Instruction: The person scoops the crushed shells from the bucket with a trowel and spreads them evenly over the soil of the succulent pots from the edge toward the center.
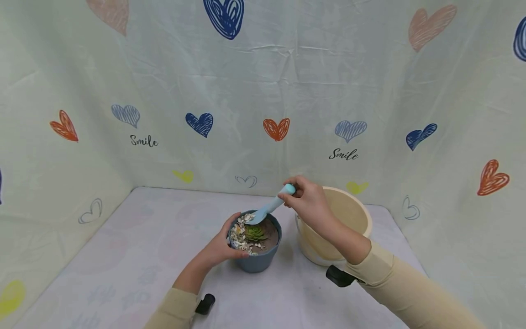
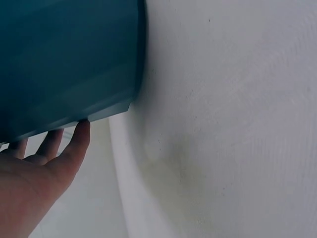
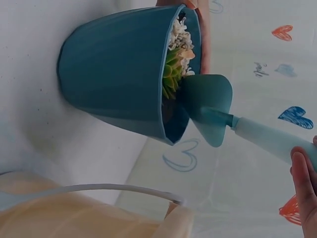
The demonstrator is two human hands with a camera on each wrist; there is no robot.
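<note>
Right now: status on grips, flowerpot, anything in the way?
Left grip holds blue flowerpot, upright. Right grip holds trowel, blade at pot's opening. Pale gravel mostly left of succulent, bare soil right. Beige bucket not blocking.

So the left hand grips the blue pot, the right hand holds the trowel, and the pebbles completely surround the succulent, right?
Not quite: the pebbles don't completely surround the succulent; the head view shows bare soil on its right. The left hand does grip the blue pot and the right hand holds the trowel.
</note>
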